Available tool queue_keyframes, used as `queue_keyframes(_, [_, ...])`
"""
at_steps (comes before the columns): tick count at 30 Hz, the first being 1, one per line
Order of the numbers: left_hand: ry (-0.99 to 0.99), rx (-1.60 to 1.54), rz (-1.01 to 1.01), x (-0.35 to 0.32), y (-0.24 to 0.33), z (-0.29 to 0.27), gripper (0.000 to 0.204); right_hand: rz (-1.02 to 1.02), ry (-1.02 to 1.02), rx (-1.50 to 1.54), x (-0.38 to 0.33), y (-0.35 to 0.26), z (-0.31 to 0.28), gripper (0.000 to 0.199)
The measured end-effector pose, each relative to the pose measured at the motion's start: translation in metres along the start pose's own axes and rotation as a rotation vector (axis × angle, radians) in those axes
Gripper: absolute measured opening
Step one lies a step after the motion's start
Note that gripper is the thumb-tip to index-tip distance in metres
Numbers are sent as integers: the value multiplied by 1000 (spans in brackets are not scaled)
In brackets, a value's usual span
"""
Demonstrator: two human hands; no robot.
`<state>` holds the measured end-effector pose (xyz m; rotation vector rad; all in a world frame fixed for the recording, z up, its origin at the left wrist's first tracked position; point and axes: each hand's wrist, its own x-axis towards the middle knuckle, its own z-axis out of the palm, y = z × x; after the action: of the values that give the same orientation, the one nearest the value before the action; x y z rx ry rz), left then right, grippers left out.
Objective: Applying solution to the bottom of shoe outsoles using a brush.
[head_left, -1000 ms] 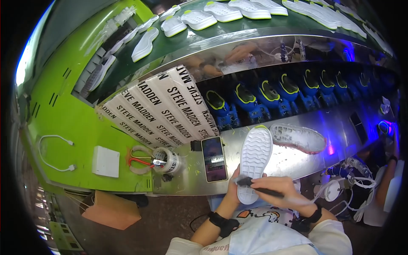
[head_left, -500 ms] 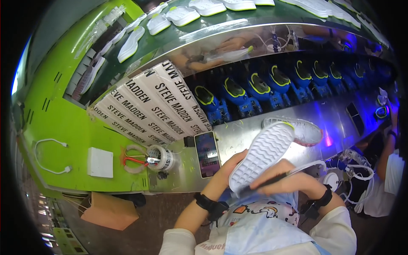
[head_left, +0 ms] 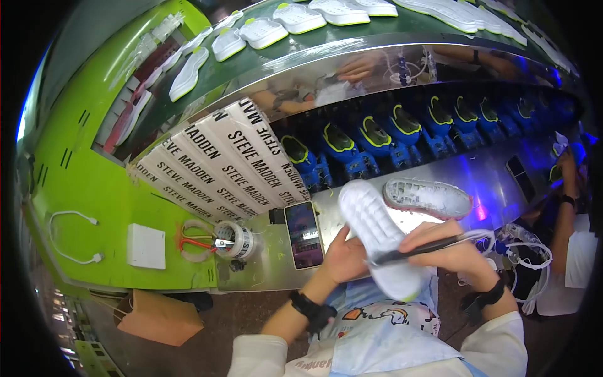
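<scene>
My left hand (head_left: 344, 259) grips a white shoe sole (head_left: 370, 217) by its left side, thumb along the edge and the other fingers partly hidden. The sole is tilted over the bench's near edge, with a yellow-green tip toward me. My right hand (head_left: 443, 246) is closed around a dark brush-like tool (head_left: 411, 250), with a pale cord or tube running off beyond the hand. The tool's tip lies across the middle of the sole. Just beyond, a greyish sole-shaped piece (head_left: 427, 197) with a grid of hollows rests on the metal bench.
A phone (head_left: 304, 235), tape rolls (head_left: 237, 242) and red-handled scissors (head_left: 195, 241) lie to the left. A printed carton (head_left: 220, 163) stands behind them. Blue shoe forms (head_left: 377, 135) line the trough; white soles (head_left: 264, 32) sit on the green belt. Another person's arm (head_left: 568, 179) is at right.
The sole has been turned end for end, its yellow-green tip now toward me and the zigzag tread no longer showing. My right hand has moved right and up with the tool.
</scene>
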<state>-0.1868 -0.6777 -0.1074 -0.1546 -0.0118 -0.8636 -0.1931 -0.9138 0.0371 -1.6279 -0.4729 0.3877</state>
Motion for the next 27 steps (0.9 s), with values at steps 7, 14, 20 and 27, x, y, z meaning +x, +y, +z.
queue_keyframes(7, [-113, 181, 238, 11, -33, 21, 65, -355, 452, -520, 30, 14, 37, 19])
queue_keyframes(14, [298, 346, 579, 28, -37, 43, 66, -352, 236, -389, 24, 26, 51, 20])
queue_keyframes(20, [169, 263, 333, 21, -22, 53, 67, 54, 20, 98, 19, 3, 53, 18])
queue_keyframes(27, [161, 451, 203, 31, -8, 81, 65, -135, -312, -12, 20, 4, 30, 17])
